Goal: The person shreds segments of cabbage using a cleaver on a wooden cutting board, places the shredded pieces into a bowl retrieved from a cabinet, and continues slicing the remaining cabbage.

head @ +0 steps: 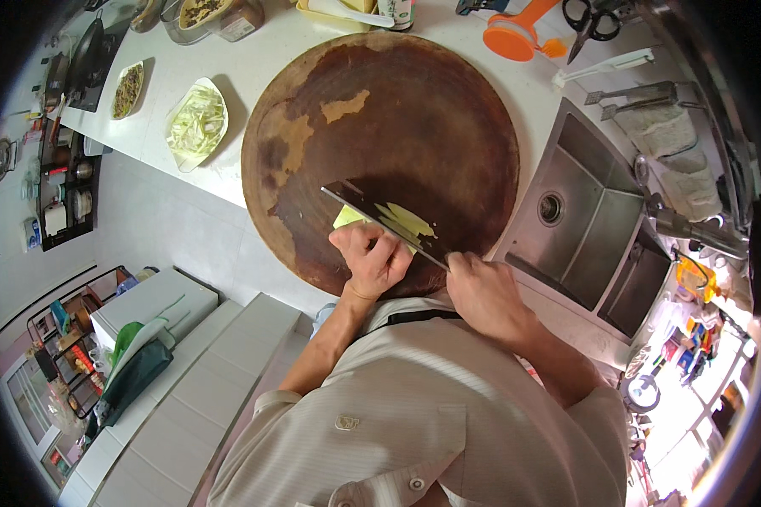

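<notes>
My right hand (485,293) grips the handle of a cleaver (390,226), whose blade slants up and left across the near part of a round wooden chopping board (418,120). With curled fingers, my left hand (374,256) presses on a pale green piece of vegetable (347,217), close against the blade's left side. Much of that piece is hidden under the hand and behind the blade. To the right of the blade lie several thin pale green slices (409,218), with small bits beside them. The board's surface is dark brown with lighter worn patches on its left.
Left of the board stand a dish of shredded pale green vegetable (196,123) and a dish of brownish food (127,90). A double steel sink (583,209) adjoins on the right. Scissors (588,28) and an orange strainer-like utensil (510,39) are at the far right.
</notes>
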`<state>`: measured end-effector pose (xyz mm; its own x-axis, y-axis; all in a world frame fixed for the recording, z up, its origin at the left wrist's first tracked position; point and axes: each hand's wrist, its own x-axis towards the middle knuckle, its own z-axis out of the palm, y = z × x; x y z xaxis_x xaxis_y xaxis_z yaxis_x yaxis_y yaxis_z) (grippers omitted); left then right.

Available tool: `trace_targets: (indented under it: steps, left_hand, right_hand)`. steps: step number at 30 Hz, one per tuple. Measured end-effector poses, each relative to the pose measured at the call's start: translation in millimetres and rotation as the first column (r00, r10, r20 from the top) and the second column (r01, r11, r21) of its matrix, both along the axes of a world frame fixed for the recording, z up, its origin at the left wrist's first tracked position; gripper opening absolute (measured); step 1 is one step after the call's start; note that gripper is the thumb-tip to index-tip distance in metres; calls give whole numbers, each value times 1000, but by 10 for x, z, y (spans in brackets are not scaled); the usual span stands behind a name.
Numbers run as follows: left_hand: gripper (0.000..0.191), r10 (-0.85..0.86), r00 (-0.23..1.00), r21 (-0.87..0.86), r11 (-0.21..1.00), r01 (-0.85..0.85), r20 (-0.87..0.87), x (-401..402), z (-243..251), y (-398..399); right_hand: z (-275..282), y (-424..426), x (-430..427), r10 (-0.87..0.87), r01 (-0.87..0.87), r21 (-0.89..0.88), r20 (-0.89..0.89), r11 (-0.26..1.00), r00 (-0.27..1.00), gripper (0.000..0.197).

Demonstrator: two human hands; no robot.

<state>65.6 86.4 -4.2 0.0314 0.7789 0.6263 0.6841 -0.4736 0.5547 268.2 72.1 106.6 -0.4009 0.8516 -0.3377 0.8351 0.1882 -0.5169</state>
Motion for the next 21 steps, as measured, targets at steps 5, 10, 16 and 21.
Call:
trace_targets:
  steps: [5,10,16,21]
  left_hand:
    - [18,-27,999,-44,999,26,-45,-36,-27,-14]
    - [23,-55,998,-52,997,53,-38,-70,-93,-48]
    - [24,-69,997,-64,996,67,-21,-90,-148,-87]
    - [23,-33,999,-46,998,33,-13,-37,-46,-34]
  right_hand:
    - [239,-153,182,-2,3,25,-10,1000,1000,11]
    - [445,-280,287,17,-20,42,63,999,998,11]
    - [619,-329,364,20,-22,46,35,999,999,8]
    - [610,-283,360,39,-38,32,-16,999,999,7]
